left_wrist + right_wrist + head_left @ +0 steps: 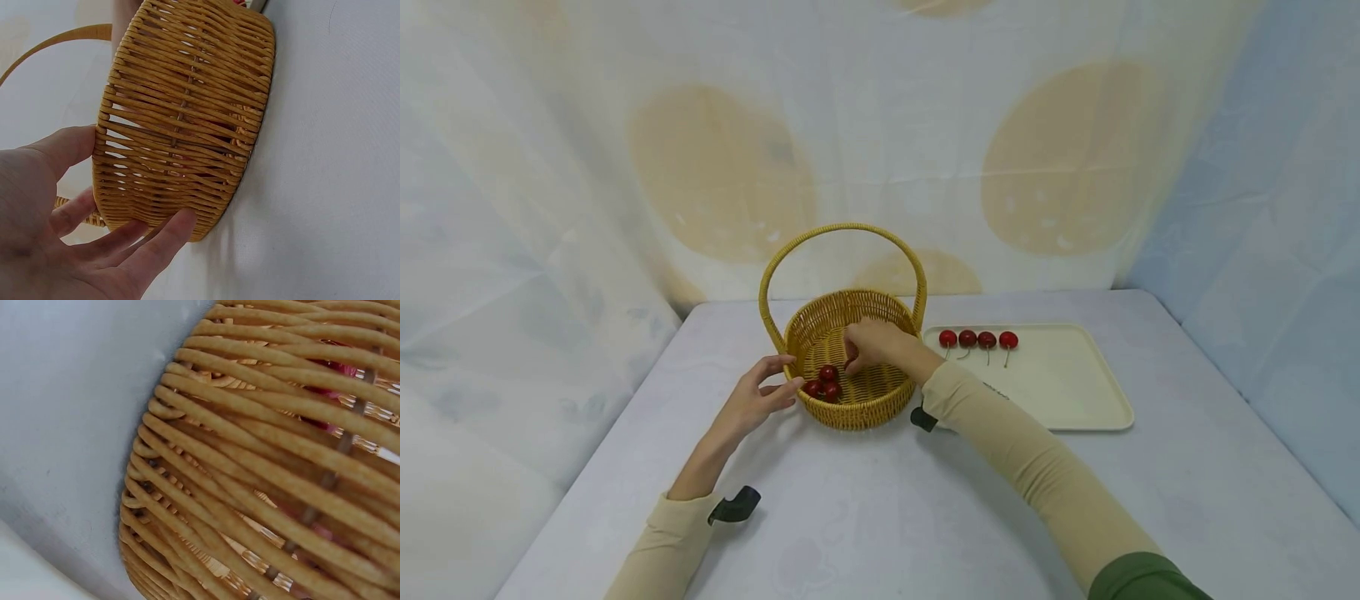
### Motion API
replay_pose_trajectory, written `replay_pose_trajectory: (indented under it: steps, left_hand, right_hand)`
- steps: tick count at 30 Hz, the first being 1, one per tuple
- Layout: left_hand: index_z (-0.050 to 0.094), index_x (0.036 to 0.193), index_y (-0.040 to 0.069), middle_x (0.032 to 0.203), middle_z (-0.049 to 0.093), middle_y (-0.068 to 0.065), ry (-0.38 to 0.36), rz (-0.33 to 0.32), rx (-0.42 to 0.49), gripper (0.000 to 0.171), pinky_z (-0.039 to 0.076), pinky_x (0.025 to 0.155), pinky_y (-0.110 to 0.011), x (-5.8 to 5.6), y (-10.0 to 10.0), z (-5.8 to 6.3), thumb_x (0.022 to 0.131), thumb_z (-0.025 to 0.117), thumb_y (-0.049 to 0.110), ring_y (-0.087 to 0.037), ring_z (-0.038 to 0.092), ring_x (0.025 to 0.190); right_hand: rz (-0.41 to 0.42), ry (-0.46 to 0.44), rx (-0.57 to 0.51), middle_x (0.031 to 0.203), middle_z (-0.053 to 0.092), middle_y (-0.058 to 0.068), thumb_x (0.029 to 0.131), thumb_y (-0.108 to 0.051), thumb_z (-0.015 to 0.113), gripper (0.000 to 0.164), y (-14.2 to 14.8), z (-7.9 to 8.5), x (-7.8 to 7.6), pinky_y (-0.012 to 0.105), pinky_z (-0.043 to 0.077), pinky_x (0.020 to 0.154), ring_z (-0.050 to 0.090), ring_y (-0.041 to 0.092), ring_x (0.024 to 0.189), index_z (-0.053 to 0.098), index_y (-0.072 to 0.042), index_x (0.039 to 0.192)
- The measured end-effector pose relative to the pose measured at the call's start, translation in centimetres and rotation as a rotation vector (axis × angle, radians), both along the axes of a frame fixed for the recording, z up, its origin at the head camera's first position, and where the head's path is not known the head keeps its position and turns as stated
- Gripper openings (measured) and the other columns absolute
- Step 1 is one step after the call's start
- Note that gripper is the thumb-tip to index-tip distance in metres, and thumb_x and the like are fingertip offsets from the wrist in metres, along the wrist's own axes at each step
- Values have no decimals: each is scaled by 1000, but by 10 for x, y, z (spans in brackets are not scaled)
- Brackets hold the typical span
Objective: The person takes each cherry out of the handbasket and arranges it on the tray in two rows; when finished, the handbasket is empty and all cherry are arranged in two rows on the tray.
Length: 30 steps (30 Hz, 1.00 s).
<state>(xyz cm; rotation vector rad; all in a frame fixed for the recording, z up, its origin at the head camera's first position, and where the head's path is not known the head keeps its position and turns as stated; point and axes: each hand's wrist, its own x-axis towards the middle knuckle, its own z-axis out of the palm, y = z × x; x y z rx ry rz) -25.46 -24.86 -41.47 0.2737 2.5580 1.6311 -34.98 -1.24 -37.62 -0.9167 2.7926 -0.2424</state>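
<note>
A yellow wicker basket (850, 417) with a tall arched handle (847, 227) stands on the table. My right hand (872, 342) reaches inside it and pinches a cherry (850, 363), mostly hidden by the fingers, low over the woven bottom. Three dark red cherries (828, 373) lie together at the basket's near left side. My left hand (762, 395) touches the left rim, its thumb at the edge and its fingers fairly straight along the outer wall (181, 125). In the right wrist view the basket's side (269, 456) fills most of the picture, red showing through the weave.
Right of the basket lies a cream tray (1075, 392), with a row of several stemmed cherries (967, 339) along its back left part. The white-covered table (850, 517) runs back to a patterned curtain (887, 150); more cloth hangs at both sides.
</note>
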Motion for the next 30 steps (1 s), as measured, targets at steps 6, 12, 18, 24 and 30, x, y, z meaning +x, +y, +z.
replay_pose_trajectory:
  steps: [6, 12, 18, 24, 30]
  left_hand:
    - [40, 144, 9, 149, 39, -19, 8, -7, 0, 65, 58, 92, -43, 1, 0, 1, 93, 66, 40, -40, 60, 119]
    - [40, 144, 9, 148, 39, -19, 17, -7, -1, 65, 59, 90, -42, 0, -2, 2, 93, 66, 39, -40, 61, 119]
    - [39, 144, 8, 149, 39, -19, 8, -1, -6, 66, 58, 92, -43, 1, -2, 2, 93, 66, 40, -40, 60, 120]
    - [39, 144, 8, 150, 37, -21, 6, -9, -7, 64, 58, 92, -43, 1, 0, 1, 94, 65, 38, -40, 60, 120]
    - [40, 144, 10, 149, 38, -18, -3, -2, -13, 65, 59, 90, -40, 2, -1, 2, 93, 66, 40, -39, 60, 120]
  right_hand:
    - [11, -44, 5, 114, 66, 1, 88, -38, 73, 34, 0, -2, -1, 40, 53, 87, 56, 19, 105, 70, -21, 117]
    - [21, -35, 11, 123, 65, 0, 89, -39, 72, 28, 0, -3, -3, 44, 51, 94, 53, 22, 114, 73, -24, 112]
    - [40, -19, 13, 123, 66, 0, 89, -40, 71, 27, 3, -2, -3, 43, 53, 91, 55, 22, 112, 73, -24, 109]
    - [56, 15, -27, 106, 71, -3, 89, -42, 71, 23, 16, 10, 0, 34, 57, 79, 65, 15, 95, 73, -25, 104]
    - [52, 56, -107, 93, 71, -6, 88, -47, 70, 24, 35, 34, 11, 29, 55, 66, 65, 11, 79, 73, -27, 101]
